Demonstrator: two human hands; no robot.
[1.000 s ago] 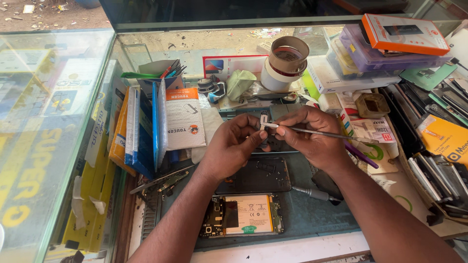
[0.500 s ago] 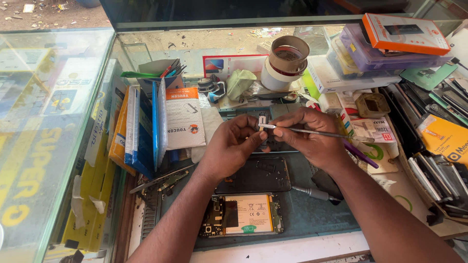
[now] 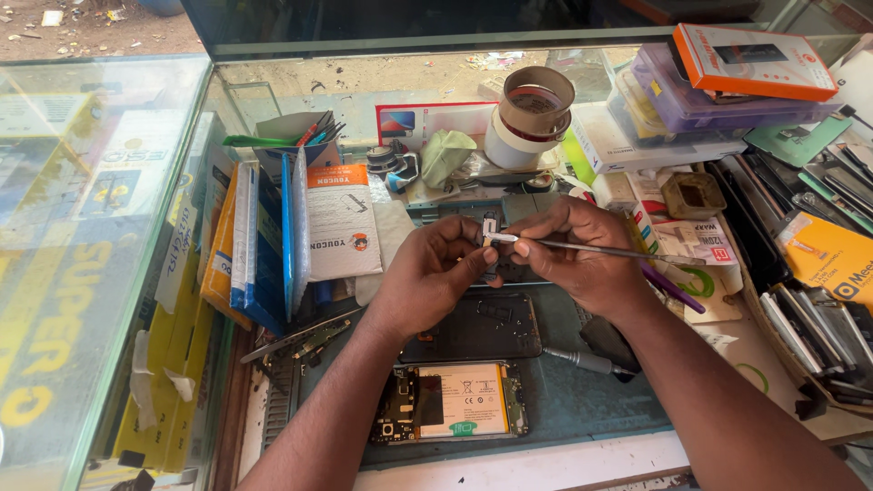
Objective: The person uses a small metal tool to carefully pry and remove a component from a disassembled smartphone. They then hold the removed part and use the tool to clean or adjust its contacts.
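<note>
Glass-topped counter (image 3: 109,182), cluttered.
- Centre, 6 o'clock: opened phone (image 3: 450,400) with yellow battery exposed, on a dark work mat (image 3: 582,405); black back cover (image 3: 477,327) just above it.
- 9 o'clock: upright stack of blue and yellow flat packs (image 3: 259,241); white-and-orange packet (image 3: 341,223) leaning beside them.
- 12 o'clock: stacked tape rolls (image 3: 532,114); green cloth (image 3: 447,155) to their left; pen holder (image 3: 296,136) further left.
- 1 o'clock: orange box (image 3: 750,59) on a clear purple case (image 3: 691,105).
- 3 o'clock: row of phone screens (image 3: 809,318); purple-handled tool (image 3: 673,289).
- 5 o'clock: grey-handled screwdriver (image 3: 591,362) on the mat.
</note>
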